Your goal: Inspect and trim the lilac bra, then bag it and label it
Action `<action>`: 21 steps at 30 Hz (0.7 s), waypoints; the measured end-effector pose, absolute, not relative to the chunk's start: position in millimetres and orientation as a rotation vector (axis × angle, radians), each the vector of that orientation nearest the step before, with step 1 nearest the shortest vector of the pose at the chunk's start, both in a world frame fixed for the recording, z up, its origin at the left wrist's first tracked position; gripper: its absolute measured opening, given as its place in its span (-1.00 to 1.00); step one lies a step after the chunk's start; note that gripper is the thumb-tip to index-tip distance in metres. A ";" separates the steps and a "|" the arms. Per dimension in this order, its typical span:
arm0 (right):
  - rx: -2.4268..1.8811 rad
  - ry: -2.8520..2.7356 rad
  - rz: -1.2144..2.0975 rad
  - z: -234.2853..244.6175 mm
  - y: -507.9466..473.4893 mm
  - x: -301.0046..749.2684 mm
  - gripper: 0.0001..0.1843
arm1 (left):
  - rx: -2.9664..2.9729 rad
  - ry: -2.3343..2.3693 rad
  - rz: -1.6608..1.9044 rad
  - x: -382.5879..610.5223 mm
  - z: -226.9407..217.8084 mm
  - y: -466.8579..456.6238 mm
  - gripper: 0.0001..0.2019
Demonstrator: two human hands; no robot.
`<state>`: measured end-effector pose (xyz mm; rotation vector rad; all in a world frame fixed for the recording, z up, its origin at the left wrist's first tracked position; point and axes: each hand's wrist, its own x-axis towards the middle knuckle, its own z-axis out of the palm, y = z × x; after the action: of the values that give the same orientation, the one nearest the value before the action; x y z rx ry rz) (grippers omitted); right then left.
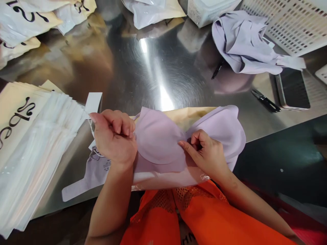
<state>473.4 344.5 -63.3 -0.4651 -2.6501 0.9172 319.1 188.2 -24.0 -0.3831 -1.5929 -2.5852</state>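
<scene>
A lilac seamless bra (159, 143) lies cups-up at the near edge of the steel table (153, 68), on top of a cream packaging bag (187, 114). My left hand (114, 137) is closed on the bra's left side, where a white tag (93, 102) and thin string hang. The fingers of my right hand (204, 151) pinch the fabric at the centre between the two cups. A strap end (74, 190) trails off to the lower left.
A fanned stack of printed clear-and-cream bags (30, 143) lies left. Another lilac garment (245, 44), small black snips (265, 100), a black pen (217, 69) and a phone (293, 88) lie right. White baskets (288, 23) stand at the back. More bags (153, 12) lie far back.
</scene>
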 end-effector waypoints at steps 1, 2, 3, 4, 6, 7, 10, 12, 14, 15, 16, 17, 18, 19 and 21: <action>-0.469 -2.643 0.893 -64.0 343.8 472.8 -0.63 | -0.387 -1.530 -2.542 318.0 -23.7 186.9 -0.44; -0.471 -2.636 0.875 -64.9 343.0 472.5 -0.63 | -0.390 -1.481 -2.504 317.0 -23.4 185.7 -0.44; -0.478 -2.624 0.870 -65.8 342.3 472.7 -0.64 | -0.390 -1.439 -2.471 316.4 -23.1 184.7 -0.43; -0.498 -2.607 0.885 -66.9 341.8 473.3 -0.66 | -0.389 -1.417 -2.447 316.0 -22.6 183.8 -0.42; -0.573 -2.541 0.990 -68.6 341.6 475.6 -0.73 | -0.380 -1.403 -2.423 315.6 -21.5 182.4 -0.40; -0.615 -2.489 1.083 -69.1 342.1 477.1 -0.77 | -0.377 -1.407 -2.412 315.6 -21.1 182.0 -0.39; -0.698 -2.259 1.444 -68.4 346.4 481.4 -0.76 | -0.370 -1.409 -2.369 315.1 -20.6 181.8 -0.39; -0.679 -2.066 1.671 -65.8 351.5 483.8 -0.78 | -0.362 -1.431 -2.361 314.7 -21.3 182.6 -0.43; -0.610 -1.870 1.825 -61.5 357.8 487.1 -0.80 | -0.351 -1.463 -2.370 314.3 -22.7 183.8 -0.47; -0.567 -1.788 1.868 -58.7 361.0 489.6 -0.82 | -0.338 -1.478 -2.374 314.2 -23.5 184.3 -0.48; -0.532 -1.721 1.879 -55.6 364.1 492.9 -0.83 | -0.319 -1.498 -2.372 314.4 -24.4 184.4 -0.49; -0.508 -1.688 1.860 -52.2 366.8 497.0 -0.81 | -0.312 -1.549 -2.361 314.9 -25.2 184.3 -0.50; -0.488 -1.695 1.808 -48.6 368.8 501.5 -0.78 | -0.331 -1.654 -2.320 315.9 -25.9 183.8 -0.52; -0.464 -1.761 1.729 -45.0 369.7 506.2 -0.73 | -0.395 -1.820 -2.241 317.5 -26.4 183.2 -0.54; -0.369 -2.078 1.464 -38.9 367.4 513.7 -0.67 | -0.713 -2.269 -1.928 322.9 -26.9 182.7 -0.58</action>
<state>513.7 367.4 -38.9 -0.3688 -2.0775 1.4641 322.9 182.7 -26.9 -0.7126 -2.2692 -1.9281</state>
